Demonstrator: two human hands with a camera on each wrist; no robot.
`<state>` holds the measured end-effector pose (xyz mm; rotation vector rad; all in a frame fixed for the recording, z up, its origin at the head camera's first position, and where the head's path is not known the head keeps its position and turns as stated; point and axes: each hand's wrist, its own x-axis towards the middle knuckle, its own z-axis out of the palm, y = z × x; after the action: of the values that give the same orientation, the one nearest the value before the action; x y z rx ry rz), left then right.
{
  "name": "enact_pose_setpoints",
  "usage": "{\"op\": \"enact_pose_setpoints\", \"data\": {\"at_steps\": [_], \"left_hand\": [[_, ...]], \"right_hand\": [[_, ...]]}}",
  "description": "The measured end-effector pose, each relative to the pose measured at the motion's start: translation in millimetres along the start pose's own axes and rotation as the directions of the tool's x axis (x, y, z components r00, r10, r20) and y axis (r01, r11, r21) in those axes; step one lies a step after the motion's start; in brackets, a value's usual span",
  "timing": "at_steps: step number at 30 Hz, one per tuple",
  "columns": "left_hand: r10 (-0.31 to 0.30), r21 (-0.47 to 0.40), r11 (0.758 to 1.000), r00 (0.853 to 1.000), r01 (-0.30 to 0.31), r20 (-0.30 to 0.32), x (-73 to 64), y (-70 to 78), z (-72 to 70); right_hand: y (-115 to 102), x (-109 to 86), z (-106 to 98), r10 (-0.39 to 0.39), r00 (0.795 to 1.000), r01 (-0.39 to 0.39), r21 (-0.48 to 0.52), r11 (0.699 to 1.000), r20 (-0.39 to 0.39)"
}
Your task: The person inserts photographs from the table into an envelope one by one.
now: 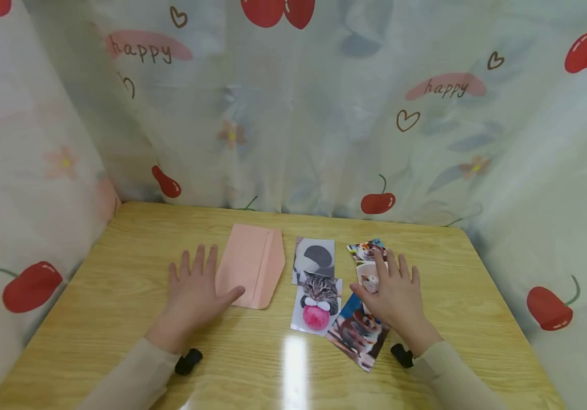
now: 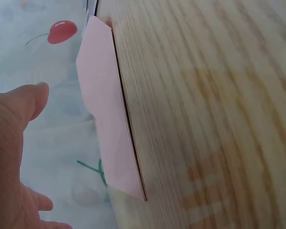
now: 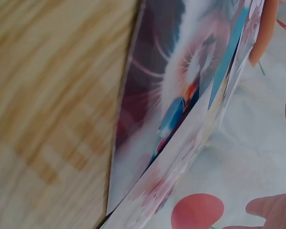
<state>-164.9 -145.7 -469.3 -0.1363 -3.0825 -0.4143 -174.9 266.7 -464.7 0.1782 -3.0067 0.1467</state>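
A pink envelope [image 1: 244, 262] lies on the wooden table with its flap folded out to the right. My left hand [image 1: 197, 293] is spread at its left side, the thumb reaching over its lower edge; whether it touches cannot be told. In the left wrist view the envelope [image 2: 107, 109] lies apart from the thumb [image 2: 31, 102]. My right hand [image 1: 395, 293] is spread over the right-hand photo cards, partly hiding a white-animal card [image 1: 367, 274]. Below it lies a tilted animal card [image 1: 357, 333], above it a small colourful card [image 1: 365, 249]. Neither hand grips anything.
Between the hands, a tabby cat card with a pink ball [image 1: 316, 304] overlaps a grey and white card [image 1: 315, 256]. Curtains printed with cherries [image 1: 283, 114] close in the table [image 1: 242, 359] at the back and both sides.
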Motion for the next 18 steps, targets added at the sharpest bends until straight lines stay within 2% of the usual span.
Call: {"op": "enact_pose_setpoints", "data": {"at_steps": [6, 10, 14, 18], "left_hand": [[-0.006, -0.065, 0.998, 1.000, 0.005, -0.006, 2.7, 7.0, 1.4], [-0.004, -0.115, 0.993, 1.000, 0.005, 0.002, 5.7, 12.2, 3.1], [-0.019, -0.164, 0.986, 0.999, 0.024, 0.032, 10.1, 16.5, 5.3], [-0.042, -0.227, 0.972, 0.994, 0.065, 0.103, 15.2, 20.5, 7.9]], "right_hand": [[5, 0.3, 2, 0.013, 1.000, -0.013, 0.036, 0.999, -0.004], [12, 3.0, 3, 0.054, 0.999, -0.055, 0.152, 0.987, 0.006], [19, 5.4, 1, 0.121, 0.990, -0.139, 0.325, 0.935, 0.075], [28, 7.8, -2, 0.177, 0.972, -0.229, 0.443, 0.867, 0.156]]}}
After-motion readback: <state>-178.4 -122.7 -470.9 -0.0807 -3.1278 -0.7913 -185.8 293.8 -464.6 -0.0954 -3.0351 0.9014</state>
